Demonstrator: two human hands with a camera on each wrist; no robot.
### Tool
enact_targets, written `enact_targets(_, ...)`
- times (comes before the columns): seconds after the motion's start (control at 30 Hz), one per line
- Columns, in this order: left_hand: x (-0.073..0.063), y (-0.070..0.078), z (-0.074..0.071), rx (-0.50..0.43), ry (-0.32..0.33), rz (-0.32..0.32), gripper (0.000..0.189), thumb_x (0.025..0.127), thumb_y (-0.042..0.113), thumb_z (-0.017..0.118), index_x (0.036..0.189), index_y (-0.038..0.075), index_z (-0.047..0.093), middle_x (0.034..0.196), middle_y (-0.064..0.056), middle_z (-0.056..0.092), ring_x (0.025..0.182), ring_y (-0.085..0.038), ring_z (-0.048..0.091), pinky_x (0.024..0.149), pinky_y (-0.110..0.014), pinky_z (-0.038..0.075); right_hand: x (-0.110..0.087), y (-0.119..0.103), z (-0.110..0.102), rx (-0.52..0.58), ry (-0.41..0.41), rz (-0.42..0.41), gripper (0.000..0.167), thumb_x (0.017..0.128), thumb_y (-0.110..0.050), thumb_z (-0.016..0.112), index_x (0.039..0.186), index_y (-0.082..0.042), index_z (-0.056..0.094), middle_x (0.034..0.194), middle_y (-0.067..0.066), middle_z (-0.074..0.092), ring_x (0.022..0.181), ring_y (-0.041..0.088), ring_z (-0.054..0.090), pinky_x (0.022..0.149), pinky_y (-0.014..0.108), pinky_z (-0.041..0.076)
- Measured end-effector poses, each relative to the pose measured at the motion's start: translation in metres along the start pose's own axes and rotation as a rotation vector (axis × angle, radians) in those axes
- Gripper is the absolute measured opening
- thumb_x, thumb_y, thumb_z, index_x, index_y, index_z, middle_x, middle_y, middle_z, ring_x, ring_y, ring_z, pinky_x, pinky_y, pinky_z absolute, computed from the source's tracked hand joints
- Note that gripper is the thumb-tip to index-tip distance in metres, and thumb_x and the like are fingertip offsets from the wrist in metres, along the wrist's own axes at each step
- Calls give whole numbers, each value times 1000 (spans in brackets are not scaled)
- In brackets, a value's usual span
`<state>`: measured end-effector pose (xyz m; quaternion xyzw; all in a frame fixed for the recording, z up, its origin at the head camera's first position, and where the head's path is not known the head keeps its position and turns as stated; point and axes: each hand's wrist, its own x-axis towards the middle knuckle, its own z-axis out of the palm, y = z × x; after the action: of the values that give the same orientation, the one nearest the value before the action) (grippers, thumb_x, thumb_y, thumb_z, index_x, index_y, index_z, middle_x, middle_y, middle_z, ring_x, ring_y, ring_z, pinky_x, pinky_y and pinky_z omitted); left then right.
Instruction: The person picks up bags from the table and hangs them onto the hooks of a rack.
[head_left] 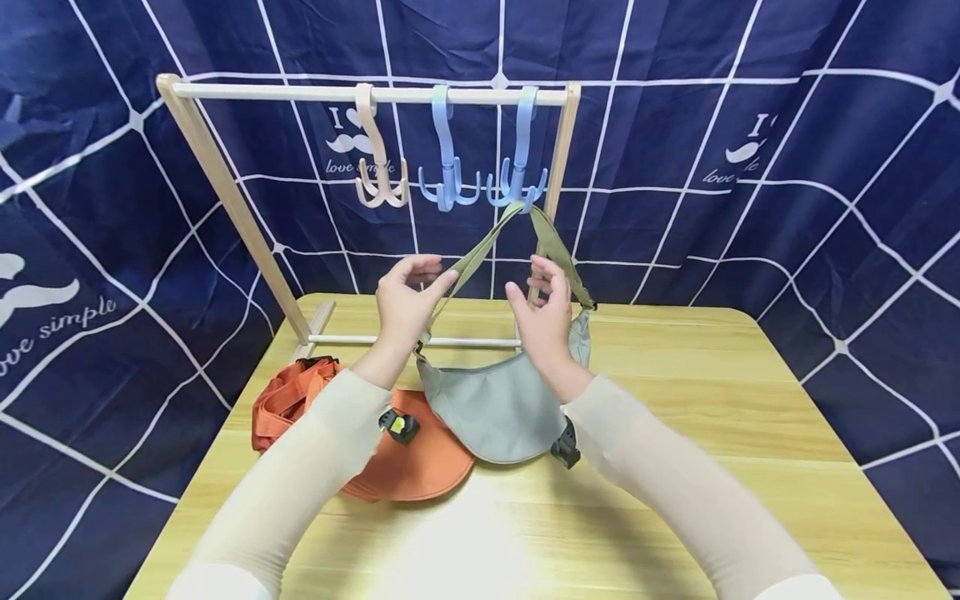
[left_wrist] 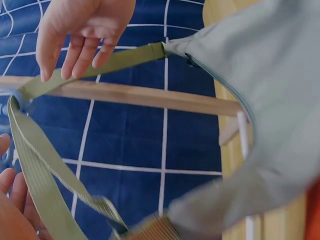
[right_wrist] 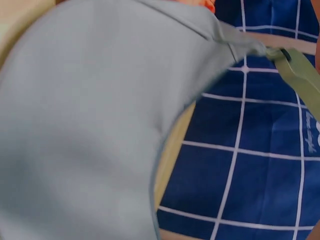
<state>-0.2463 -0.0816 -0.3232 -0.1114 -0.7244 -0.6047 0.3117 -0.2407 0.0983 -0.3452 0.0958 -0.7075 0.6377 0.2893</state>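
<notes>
A grey-green crossbody bag [head_left: 498, 408] hangs by its olive strap [head_left: 483, 244] from the rightmost blue hook [head_left: 522, 137] on a wooden rack. In the left wrist view the strap loops over the blue hook at the left edge. My left hand [head_left: 408, 300] is beside the strap's left side, thumb close to it, fingers relaxed. On the other side, my right hand [head_left: 547, 321] is raised in front of the strap's right side, fingers loosely extended. Neither hand grips the strap. The bag's grey body [right_wrist: 90, 115] fills much of the right wrist view, where my right hand is mostly hidden.
Another blue hook [head_left: 446, 137] and a beige hook [head_left: 377, 146] hang from the rack's top bar [head_left: 277, 92]. Crumpled orange fabric with straps [head_left: 288, 396] and a rounded orange piece [head_left: 423, 462] lie on the wooden table [head_left: 697, 400]. Blue checked curtain [head_left: 675, 167] surrounds it.
</notes>
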Motion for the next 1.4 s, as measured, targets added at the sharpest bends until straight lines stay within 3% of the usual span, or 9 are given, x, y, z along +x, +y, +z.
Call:
enact_targets(0.1,-4,-8,-12,-31,-5,-26,29,76,7,80,100,-5,68,91,-19,68,79,-24,65,70,-24,49,-11,-8,4,20,-43,34,47,86,-1,66,129,4,48,123,21,48,106,34,50,89,55,36)
enact_targets(0.3,-17,-19,-38,-24,-30,-126,31,77,7,79,102,-5,66,94,-20,67,78,-11,61,65,-18,49,-34,-27,10,-11,-144,86,46,86,2,65,128,7,47,122,22,51,108,38,51,90,52,39)
enact_targets(0.43,-23,-27,-52,-6,-71,-166,31,77,6,79,103,-4,66,99,-23,66,84,-19,62,68,-19,48,-43,-9,16,-12,-207,91,47,86,-1,67,129,1,49,125,18,52,108,34,53,89,50,41)
enact_targets(0.57,-26,-33,-67,12,-151,-199,33,78,6,78,107,-4,66,104,-22,65,92,-31,62,70,-19,46,-54,6,24,-11,-255,108,47,85,-6,70,128,-5,50,124,12,53,109,30,54,89,47,41)
enact_targets(0.83,-29,-9,-93,83,-308,-228,35,83,-1,70,114,-11,59,110,-30,60,101,-44,57,79,-32,43,-80,3,38,-5,-367,101,43,85,-10,70,124,-7,52,117,8,56,107,29,55,89,49,40)
enact_targets(0.97,-26,-38,-107,80,-366,-237,38,84,-1,70,118,-10,58,112,-30,60,102,-45,57,79,-26,44,-93,-2,48,1,-421,97,42,86,-8,69,124,-3,51,116,14,57,107,30,55,89,50,41)
enact_targets(1.1,-23,-65,-124,82,-455,-247,39,85,1,70,121,-8,57,115,-27,60,100,-31,60,79,-19,47,-103,-21,54,48,-477,87,41,85,0,68,122,4,49,114,21,56,106,36,55,89,56,40)
enact_targets(1.23,-23,-72,-139,76,-519,-257,41,86,4,69,123,-8,56,117,-27,59,96,-12,61,79,-17,47,-109,-39,60,67,-541,94,39,85,3,67,120,5,49,114,21,56,106,40,54,89,58,39)
enact_targets(1.4,-20,-79,-154,9,-604,-276,42,86,-1,66,124,-12,52,117,-31,57,99,-12,62,82,-19,47,-116,-21,73,44,-597,129,43,86,-4,69,124,-4,50,120,11,57,110,32,54,89,48,42)
